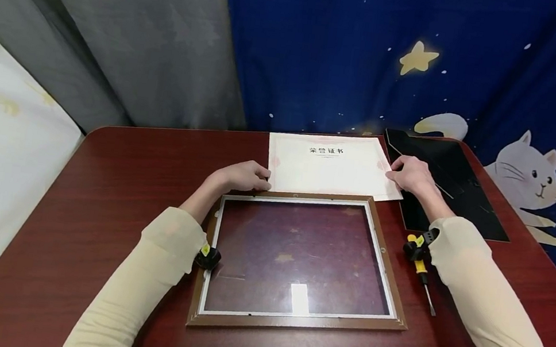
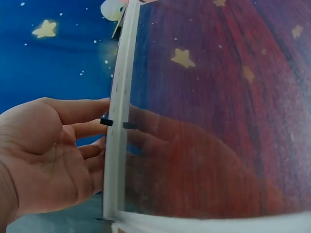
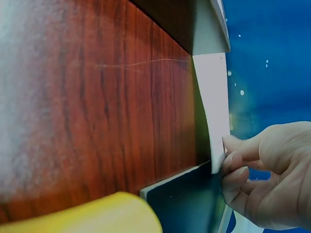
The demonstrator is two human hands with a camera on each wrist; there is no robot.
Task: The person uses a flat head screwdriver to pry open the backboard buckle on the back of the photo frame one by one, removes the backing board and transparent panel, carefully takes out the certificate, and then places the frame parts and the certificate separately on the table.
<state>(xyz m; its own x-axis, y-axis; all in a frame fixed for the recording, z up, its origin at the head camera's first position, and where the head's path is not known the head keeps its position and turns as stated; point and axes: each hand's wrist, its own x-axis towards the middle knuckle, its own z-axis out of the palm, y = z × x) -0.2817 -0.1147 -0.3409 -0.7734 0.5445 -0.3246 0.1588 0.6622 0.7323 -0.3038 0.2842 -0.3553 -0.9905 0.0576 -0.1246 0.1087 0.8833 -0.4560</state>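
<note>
A white certificate (image 1: 331,165) with a pink border lies on the dark red table (image 1: 116,177), just beyond a brown picture frame (image 1: 291,323) whose glass faces up. My left hand (image 1: 243,175) holds the certificate's near left corner with curled fingers. In the left wrist view that left hand (image 2: 53,155) reaches behind the frame's white inner rim (image 2: 119,126), which hides its fingertips. My right hand (image 1: 410,175) pinches the certificate's right edge. The right wrist view shows the right hand (image 3: 262,174) lifting that paper edge (image 3: 214,107) slightly.
A black backing board (image 1: 454,183) lies at the far right, partly under my right hand. A yellow-handled screwdriver (image 1: 422,269) rests right of the frame. A blue star-and-cat curtain (image 1: 376,52) hangs behind the table and a grey curtain (image 1: 118,32) at the left.
</note>
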